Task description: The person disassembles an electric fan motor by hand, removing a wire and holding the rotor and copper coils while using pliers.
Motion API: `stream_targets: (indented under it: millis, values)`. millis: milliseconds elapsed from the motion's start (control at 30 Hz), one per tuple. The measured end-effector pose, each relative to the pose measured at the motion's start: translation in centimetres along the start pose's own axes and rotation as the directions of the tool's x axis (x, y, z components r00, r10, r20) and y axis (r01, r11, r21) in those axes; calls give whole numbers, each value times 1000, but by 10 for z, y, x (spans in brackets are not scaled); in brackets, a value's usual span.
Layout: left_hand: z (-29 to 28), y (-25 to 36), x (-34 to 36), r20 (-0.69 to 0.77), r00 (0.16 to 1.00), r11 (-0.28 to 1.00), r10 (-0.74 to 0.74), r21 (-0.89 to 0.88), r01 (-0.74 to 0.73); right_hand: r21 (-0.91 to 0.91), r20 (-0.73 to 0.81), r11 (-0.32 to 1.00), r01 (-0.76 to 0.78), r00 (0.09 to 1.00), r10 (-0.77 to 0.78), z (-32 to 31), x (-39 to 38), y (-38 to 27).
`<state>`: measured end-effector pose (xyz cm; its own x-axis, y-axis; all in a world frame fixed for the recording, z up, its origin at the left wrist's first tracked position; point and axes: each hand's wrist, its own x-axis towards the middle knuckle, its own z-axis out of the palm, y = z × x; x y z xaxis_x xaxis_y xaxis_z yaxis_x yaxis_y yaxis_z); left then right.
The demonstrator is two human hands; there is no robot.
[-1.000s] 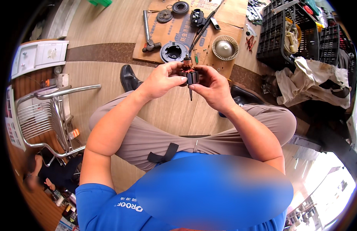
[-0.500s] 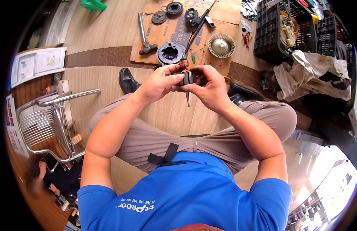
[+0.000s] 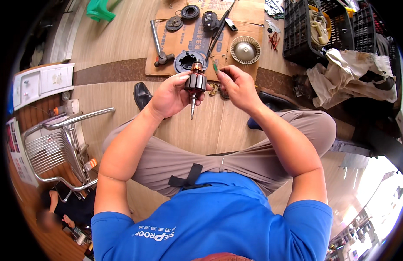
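Observation:
My left hand (image 3: 173,93) holds a motor armature (image 3: 196,81) upright, copper commutator at the top, dark core in the middle and steel shaft pointing down. My right hand (image 3: 236,87) is apart from it, at its right, fingers curled; what they hold, if anything, is unclear. Just beyond the fingertips is a green-handled tool (image 3: 215,67) on the cardboard (image 3: 249,26). A dark ring housing (image 3: 182,61) lies behind the armature, among a hammer (image 3: 156,39), metal fan wheel (image 3: 245,48), round dark parts (image 3: 190,11), black bracket (image 3: 209,20) and long dark rods (image 3: 222,28).
Black crates (image 3: 299,43) and cream cloth (image 3: 336,78) are at right. At left stand a steel chair (image 3: 58,148), white cabinet (image 3: 42,85) and green stool (image 3: 97,11). Another person (image 3: 71,204) is at lower left. My boots (image 3: 142,93) rest near the cardboard.
My right hand has let go of the armature and moved slightly up and right. My left hand has carried the armature a little leftward, exposing more of its shaft and core.

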<state>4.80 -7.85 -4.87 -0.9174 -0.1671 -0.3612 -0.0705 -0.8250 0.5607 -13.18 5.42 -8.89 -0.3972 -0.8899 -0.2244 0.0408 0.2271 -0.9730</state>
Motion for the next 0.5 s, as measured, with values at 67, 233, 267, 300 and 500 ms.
stream_targets:
  millis: [67, 233, 267, 300, 500]
  values:
    - [3, 2, -3, -20, 1000, 1000, 4, 4, -4, -319, -7, 943, 100, 994, -108, -9, 11, 13]
    - [9, 6, 0, -42, 999, 999, 7, -52, -9, -786, 71, 609, -110, 962, 264, -46, 26, 100]
    - [8, 7, -1, -39, 999, 999, 10, -52, -12, -788, 69, 606, -108, 963, 262, -54, 26, 115]
    - [5, 8, -2, -35, 999, 999, 20, -27, -21, -861, 82, 491, -134, 916, 393, -62, 26, 130]
    - [-1, 8, -5, -38, 998, 998, 53, 35, -52, -870, -152, 353, -344, 868, 472, -87, 24, 222]
